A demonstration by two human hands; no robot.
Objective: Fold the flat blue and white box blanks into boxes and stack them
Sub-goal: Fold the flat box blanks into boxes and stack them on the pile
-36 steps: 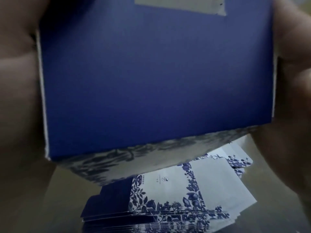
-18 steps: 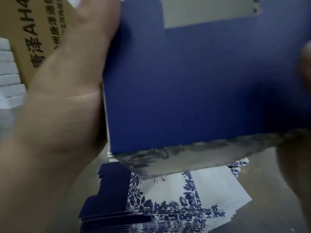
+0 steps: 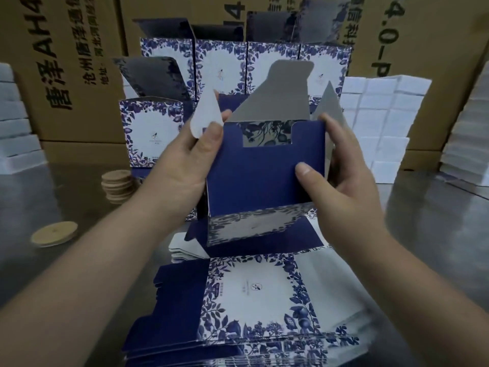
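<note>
Box (image 3: 260,178) held mid-frame above the blanks (image 3: 254,300), upright, long axis vertical, open top flaps pointing up. Left hand (image 3: 182,165) grips its left edge; right hand (image 3: 341,178) grips its right edge.

L/R forearms (image 3: 111,260) bare, nails (image 3: 303,168) short.

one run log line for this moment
step: box held up, top flaps open | left hand: grips left side | right hand: grips right side | flat blanks: pile beneath | folded boxes: stacked behind

Navy box (image 3: 254,178), blue-floral white blanks (image 3: 254,292), brown cartons (image 3: 79,75).
</note>
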